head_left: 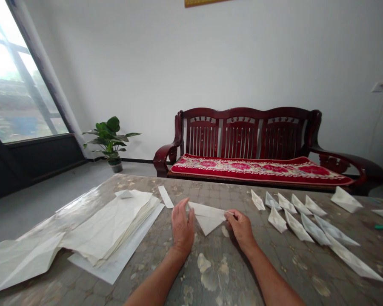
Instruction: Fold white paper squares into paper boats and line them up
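Note:
A white sheet folded into a downward-pointing triangle [207,217] lies on the patterned table [217,272] in front of me. My left hand [181,225] rests flat on the table at the triangle's left corner, fingers stretched out and touching the paper. My right hand [241,225] has its fingers curled and pinched on the triangle's right corner, pressing the top fold.
A stack of white paper sheets [115,227] lies to the left, with a loose creased sheet [19,259] beyond it and a narrow paper strip [165,196] behind. Several folded paper boats [301,223] sit in rows at the right. A wooden bench [249,144] and a potted plant [110,140] stand behind the table.

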Tool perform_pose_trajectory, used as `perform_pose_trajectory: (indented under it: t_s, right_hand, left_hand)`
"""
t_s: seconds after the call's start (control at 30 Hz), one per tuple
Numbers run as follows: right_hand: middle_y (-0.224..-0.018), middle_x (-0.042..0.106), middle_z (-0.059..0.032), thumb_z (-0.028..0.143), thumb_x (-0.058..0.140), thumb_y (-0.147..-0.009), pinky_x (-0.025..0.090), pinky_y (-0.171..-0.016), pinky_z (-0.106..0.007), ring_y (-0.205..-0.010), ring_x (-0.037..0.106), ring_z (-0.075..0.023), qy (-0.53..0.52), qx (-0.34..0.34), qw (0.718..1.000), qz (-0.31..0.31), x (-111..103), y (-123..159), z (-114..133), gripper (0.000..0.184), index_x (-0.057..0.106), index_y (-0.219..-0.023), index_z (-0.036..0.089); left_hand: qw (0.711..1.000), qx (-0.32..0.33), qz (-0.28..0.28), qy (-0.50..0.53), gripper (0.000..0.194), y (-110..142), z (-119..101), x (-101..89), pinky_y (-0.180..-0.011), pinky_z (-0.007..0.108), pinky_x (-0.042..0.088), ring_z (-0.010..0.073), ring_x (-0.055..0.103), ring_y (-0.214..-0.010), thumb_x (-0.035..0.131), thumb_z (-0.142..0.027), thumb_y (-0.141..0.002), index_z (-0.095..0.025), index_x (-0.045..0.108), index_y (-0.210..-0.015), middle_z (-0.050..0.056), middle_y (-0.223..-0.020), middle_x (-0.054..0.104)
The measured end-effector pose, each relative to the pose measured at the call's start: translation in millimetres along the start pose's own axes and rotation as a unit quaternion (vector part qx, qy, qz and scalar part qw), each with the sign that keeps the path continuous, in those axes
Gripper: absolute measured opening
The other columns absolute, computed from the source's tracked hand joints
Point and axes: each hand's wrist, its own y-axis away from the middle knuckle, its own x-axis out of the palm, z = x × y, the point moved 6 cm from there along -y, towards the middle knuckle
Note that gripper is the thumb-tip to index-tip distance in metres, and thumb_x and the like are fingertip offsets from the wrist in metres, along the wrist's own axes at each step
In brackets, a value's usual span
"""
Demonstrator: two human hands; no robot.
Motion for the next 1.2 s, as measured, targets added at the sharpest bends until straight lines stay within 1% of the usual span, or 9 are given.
perform_pose_trajectory:
  t_s: [0.07, 0.13, 0.3, 0.5, 0.63, 0.83, 0.93, 1.07, 1.2]
  right_hand:
    - [-0.054, 0.056, 0.0023, 0.053, 0.060, -0.071, 0.035, -0.049, -0.024, -0.051, 0.048, -0.0150, -0.018, 0.011, 1.000, -0.005, -2.3, -1.0, -3.7, 0.037, 0.068, -0.076, 0.017]
    - [-0.054, 0.055, 0.0022, 0.054, 0.062, -0.071, 0.034, -0.048, -0.024, -0.050, 0.047, -0.0145, -0.033, 0.018, 0.999, -0.003, -1.8, -1.2, -7.2, 0.038, 0.067, -0.075, 0.017]
    - [-0.053, 0.054, 0.0023, 0.057, 0.063, -0.071, 0.033, -0.046, -0.023, -0.048, 0.045, -0.0132, -0.075, 0.037, 0.997, -0.007, 0.1, -1.4, -15.0, 0.040, 0.065, -0.074, 0.017]
    - [-0.053, 0.055, 0.0016, 0.058, 0.064, -0.070, 0.032, -0.045, -0.023, -0.048, 0.046, -0.0133, -0.062, 0.037, 0.997, 0.002, 0.7, -1.2, -14.3, 0.042, 0.066, -0.075, 0.017]
    - [-0.053, 0.056, 0.0015, 0.058, 0.064, -0.070, 0.033, -0.046, -0.023, -0.049, 0.047, -0.0137, -0.049, 0.027, 0.998, 0.010, 1.1, -0.6, -10.2, 0.041, 0.066, -0.075, 0.017]
    - [-0.052, 0.055, 0.0019, 0.057, 0.063, -0.069, 0.033, -0.047, -0.024, -0.049, 0.047, -0.0139, -0.037, 0.019, 0.999, 0.013, 1.1, 0.7, -1.5, 0.040, 0.065, -0.073, 0.017]
    - [-0.051, 0.054, 0.0023, 0.056, 0.063, -0.068, 0.033, -0.047, -0.024, -0.048, 0.046, -0.0141, -0.025, 0.014, 1.000, 0.005, 1.3, 1.6, 2.4, 0.039, 0.065, -0.072, 0.017]
    - [-0.051, 0.053, 0.0025, 0.054, 0.062, -0.066, 0.035, -0.048, -0.024, -0.049, 0.047, -0.0147, -0.001, 0.005, 1.000, -0.006, 2.6, 3.1, 6.7, 0.038, 0.067, -0.072, 0.017]
    - [-0.052, 0.055, 0.0019, 0.054, 0.061, -0.066, 0.037, -0.050, -0.025, -0.051, 0.049, -0.0153, 0.010, 0.008, 0.999, -0.030, 1.0, 3.8, 7.4, 0.039, 0.067, -0.072, 0.017]
  left_hand:
    - [0.996, -0.056, 0.005, 0.071, 0.035, -1.0, 14.3, 5.7, -0.102, 0.043, 0.043, 0.0225, 0.056, -0.115, 0.039, -0.036, -0.095, -0.020, 0.052, -0.123, 0.011, -0.122, 0.061]
    - [0.980, -0.112, 0.026, 0.162, 0.037, -0.1, 22.9, 13.9, -0.095, 0.039, 0.049, 0.0207, 0.061, -0.105, 0.040, -0.040, -0.094, -0.019, 0.053, -0.121, 0.010, -0.118, 0.063]
    - [0.906, -0.223, 0.077, 0.351, 0.045, 5.3, 25.3, 29.5, -0.074, 0.033, 0.054, 0.0190, 0.067, -0.076, 0.047, -0.057, -0.086, -0.017, 0.063, -0.101, 0.008, -0.095, 0.070]
    - [0.875, -0.253, 0.103, 0.400, 0.047, 6.1, 25.3, 34.4, -0.064, 0.027, 0.051, 0.0159, 0.063, -0.066, 0.054, -0.061, -0.082, -0.016, 0.065, -0.082, 0.006, -0.078, 0.069]
    - [0.850, -0.282, 0.110, 0.431, 0.046, 6.0, 25.5, 37.7, -0.062, 0.025, 0.049, 0.0148, 0.063, -0.064, 0.062, -0.061, -0.076, -0.015, 0.064, -0.082, 0.004, -0.076, 0.070]
    - [0.797, -0.344, 0.148, 0.475, 0.047, 9.1, 17.6, 41.0, -0.063, 0.024, 0.050, 0.0136, 0.064, -0.064, 0.068, -0.060, -0.069, -0.016, 0.062, -0.084, 0.004, -0.078, 0.070]
    - [0.799, -0.365, 0.117, 0.463, 0.043, 9.5, 19.7, 39.9, -0.059, 0.022, 0.048, 0.0118, 0.062, -0.061, 0.070, -0.053, -0.067, -0.017, 0.058, -0.086, 0.002, -0.077, 0.068]
    - [0.834, -0.363, 0.019, 0.414, 0.043, 7.9, 30.2, 32.1, -0.054, 0.022, 0.047, 0.0101, 0.059, -0.057, 0.073, -0.043, -0.063, -0.017, 0.054, -0.092, -0.001, -0.076, 0.063]
    - [0.863, -0.358, -0.041, 0.355, 0.035, 8.7, 39.8, 23.6, -0.053, 0.024, 0.047, 0.0122, 0.061, -0.057, 0.069, -0.039, -0.063, -0.019, 0.049, -0.084, -0.003, -0.074, 0.058]
